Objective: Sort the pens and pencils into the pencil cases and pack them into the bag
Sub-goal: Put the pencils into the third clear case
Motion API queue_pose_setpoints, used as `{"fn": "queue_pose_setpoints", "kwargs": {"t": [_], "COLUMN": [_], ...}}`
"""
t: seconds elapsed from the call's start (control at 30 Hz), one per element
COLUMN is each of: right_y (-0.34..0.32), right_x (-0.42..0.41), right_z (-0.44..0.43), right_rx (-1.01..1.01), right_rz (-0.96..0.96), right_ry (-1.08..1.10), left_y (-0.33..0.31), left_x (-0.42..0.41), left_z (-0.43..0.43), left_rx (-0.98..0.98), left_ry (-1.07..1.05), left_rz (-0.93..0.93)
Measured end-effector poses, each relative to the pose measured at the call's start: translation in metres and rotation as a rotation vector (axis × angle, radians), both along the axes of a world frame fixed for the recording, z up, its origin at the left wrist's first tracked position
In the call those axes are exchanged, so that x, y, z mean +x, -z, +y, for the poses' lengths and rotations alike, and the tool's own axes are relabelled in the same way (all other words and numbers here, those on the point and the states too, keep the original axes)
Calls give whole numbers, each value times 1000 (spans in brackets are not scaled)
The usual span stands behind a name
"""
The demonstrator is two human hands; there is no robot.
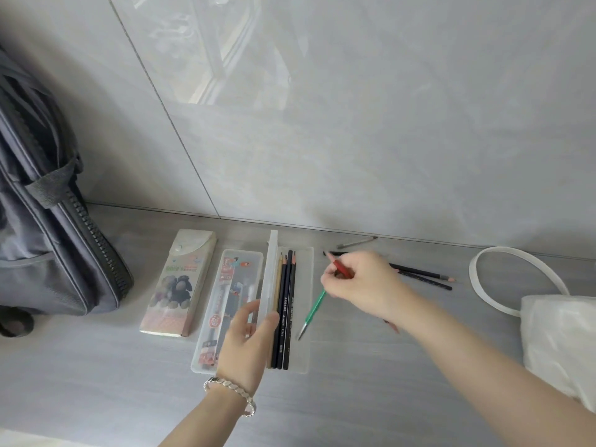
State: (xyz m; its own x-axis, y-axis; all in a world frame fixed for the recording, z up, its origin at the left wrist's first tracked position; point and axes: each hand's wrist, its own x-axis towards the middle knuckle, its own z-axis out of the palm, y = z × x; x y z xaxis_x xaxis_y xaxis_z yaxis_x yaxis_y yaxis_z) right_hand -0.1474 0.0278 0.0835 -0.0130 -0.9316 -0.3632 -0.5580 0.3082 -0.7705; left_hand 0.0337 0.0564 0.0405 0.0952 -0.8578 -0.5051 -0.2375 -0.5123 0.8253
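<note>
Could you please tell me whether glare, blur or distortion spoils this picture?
Head view: the glossy wall tiles carry a bright window-like reflection; the right hand and the red pencil it grips look slightly motion-blurred; wide-angle distortion slants the tile seams and the bag at the left; light is soft and shadows faint.

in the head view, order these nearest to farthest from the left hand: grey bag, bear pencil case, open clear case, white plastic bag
1. open clear case: the left hand holds its lid
2. bear pencil case: to its left
3. grey bag: far left
4. white plastic bag: far right
</note>
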Motion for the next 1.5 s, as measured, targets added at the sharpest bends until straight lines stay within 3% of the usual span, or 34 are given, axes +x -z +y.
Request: {"fn": "queue_pose_setpoints", "kwargs": {"t": [0.2,0.27,0.37,0.47,0.53,0.63,0.7,0.77,0.9,1.03,1.13,1.23,1.4,1.5], "right_y": [27,30,33,40,51,68,78,80,77,97,109,113,120,121], "right_x": [24,31,42,51,57,57,54,47,16,-58,-111,-131,-118,-113], "right_z": [13,16,17,22,28,37,40,41,38,18,8,7,11,17], "right_rx": [66,9,-59,-179,-304,-487,-500,-425,-287,-347,-53,184,181,264], "right_rz": [100,-76,-499,-615,-455,-40,114,175,88,466,744,930,1048,987], "right_ry": [-62,129,521,657,593,404,351,334,188,288,232,-9,-169,-154], "left_y": [-14,-16,-19,-22,-25,-31,-32,-32,-28,-22,-19,-15,-15,-13], "left_x": [-10,-11,-12,-16,-18,-21,-22,-23,-23,-23,-24,-24,-25,-24], "left_z": [10,12,13,15,16,15,13,10,2,-3,-5,-4,-2,0], "left_rx": [-28,-26,-22,-13,-10,5,5,-2,0,4,-2,-6,5,12], "left_ry": [44,19,-1,-6,-1,-7,-12,-4,0,39,55,81,65,71], "left_rz": [60,75,66,76,91,132,129,113,92,40,17,-19,-8,-26]}}
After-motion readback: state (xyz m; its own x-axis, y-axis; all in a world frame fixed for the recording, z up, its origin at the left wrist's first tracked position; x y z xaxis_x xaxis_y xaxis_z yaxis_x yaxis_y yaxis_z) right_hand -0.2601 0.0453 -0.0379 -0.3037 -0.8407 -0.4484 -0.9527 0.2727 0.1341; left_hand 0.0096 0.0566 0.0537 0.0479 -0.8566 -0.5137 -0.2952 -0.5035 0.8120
